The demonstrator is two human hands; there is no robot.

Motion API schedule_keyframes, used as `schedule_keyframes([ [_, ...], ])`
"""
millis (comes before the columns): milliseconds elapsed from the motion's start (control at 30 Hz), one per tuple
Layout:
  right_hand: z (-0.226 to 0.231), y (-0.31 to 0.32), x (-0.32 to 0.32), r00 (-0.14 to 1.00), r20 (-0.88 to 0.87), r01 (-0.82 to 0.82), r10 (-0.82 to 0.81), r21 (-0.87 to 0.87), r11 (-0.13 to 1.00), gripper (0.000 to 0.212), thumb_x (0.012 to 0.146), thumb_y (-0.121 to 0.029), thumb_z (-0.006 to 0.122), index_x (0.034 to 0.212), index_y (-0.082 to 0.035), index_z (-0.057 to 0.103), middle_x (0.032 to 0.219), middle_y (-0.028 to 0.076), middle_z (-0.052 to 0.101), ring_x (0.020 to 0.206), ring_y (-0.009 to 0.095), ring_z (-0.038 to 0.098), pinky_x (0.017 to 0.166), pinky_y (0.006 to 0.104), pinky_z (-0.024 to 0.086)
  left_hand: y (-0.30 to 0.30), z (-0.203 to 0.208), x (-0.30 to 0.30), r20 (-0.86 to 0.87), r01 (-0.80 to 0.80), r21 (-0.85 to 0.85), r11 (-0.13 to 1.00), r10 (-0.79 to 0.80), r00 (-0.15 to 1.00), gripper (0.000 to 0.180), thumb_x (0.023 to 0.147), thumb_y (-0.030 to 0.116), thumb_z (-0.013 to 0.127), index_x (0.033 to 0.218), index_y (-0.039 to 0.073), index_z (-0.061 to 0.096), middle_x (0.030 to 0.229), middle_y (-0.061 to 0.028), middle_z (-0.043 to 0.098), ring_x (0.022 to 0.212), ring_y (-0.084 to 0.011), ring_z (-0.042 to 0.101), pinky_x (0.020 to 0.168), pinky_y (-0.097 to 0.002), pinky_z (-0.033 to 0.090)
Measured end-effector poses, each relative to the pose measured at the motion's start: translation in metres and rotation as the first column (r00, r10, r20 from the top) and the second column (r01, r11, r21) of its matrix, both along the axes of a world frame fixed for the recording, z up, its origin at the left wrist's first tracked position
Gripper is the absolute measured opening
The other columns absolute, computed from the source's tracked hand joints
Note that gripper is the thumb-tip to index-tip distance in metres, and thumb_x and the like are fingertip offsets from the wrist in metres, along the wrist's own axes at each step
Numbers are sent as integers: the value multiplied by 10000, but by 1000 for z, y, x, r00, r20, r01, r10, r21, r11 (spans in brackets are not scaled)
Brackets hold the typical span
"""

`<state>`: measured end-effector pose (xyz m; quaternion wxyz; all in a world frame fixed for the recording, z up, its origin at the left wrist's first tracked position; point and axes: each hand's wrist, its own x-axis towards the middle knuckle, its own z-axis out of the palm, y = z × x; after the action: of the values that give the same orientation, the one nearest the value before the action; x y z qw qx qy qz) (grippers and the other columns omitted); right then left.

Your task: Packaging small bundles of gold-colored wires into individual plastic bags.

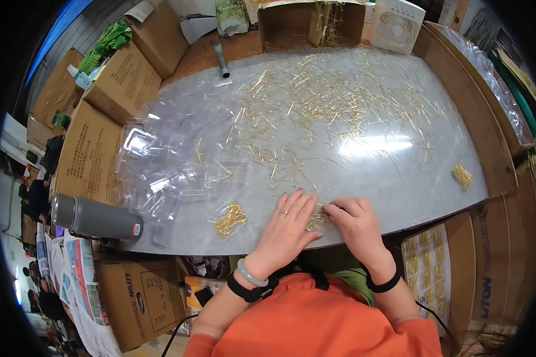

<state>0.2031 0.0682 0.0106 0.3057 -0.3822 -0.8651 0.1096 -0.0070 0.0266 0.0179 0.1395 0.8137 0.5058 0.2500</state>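
Note:
A small bunch of gold wire hooks [317, 221] lies between my hands near the table's front edge. My left hand [287, 225] rests beside it on the left, palm down, fingers stretched out, a ring on one finger. Curled over the right side of the bunch, my right hand [356, 225] closes its fingertips on the hooks, partly hiding them. A clear box filled with gold hooks [230, 221] sits to the left of my left hand. Many loose gold hooks [339, 101] spread across the far and middle part of the grey table [423, 202].
Clear plastic boxes [161, 149] pile up at the left. A grey bottle [98, 218] lies at the left front. A gold bundle [461, 177] sits far right. Cardboard walls [476, 107], an open carton [286, 27], a white fan [397, 27] and a grey tube [221, 59] border the table.

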Motion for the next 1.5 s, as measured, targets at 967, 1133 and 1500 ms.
schedule_keyframes([
  [967, 3, -15, -35, 897, -442, -198, 25, -350, 916, 772, 767, 134, 465, 1511, 60, 276, 1538, 301, 325, 1447, 457, 325, 1202, 457, 292, -6, -7, 4, 19, -35, 74, 997, 33, 999, 548, 865, 165, 736, 1333, -30, 530, 1285, -206, 519, 1291, -433, 476, 1095, -515, 407],
  [1133, 11, -10, -13, 969, -228, -156, 90, -289, 945, 708, 808, 88, 561, 1483, 28, 358, 1487, 244, 423, 1398, 419, 396, 1169, 449, 350, -7, -13, 4, 62, -42, 88, 995, 37, 997, 595, 860, 157, 752, 1365, -25, 496, 1319, -229, 514, 1290, -450, 479, 1064, -499, 437],
  [1500, 17, -10, -4, 981, -14, -192, 193, -188, 963, 554, 846, -123, 724, 1360, -32, 539, 1294, 125, 595, 1235, 331, 528, 1039, 428, 432, -5, -11, -12, 301, 60, -56, 997, -40, 953, 897, 770, 198, 839, 1491, -25, 354, 1420, -223, 466, 1321, -434, 452, 1132, -492, 385],
])
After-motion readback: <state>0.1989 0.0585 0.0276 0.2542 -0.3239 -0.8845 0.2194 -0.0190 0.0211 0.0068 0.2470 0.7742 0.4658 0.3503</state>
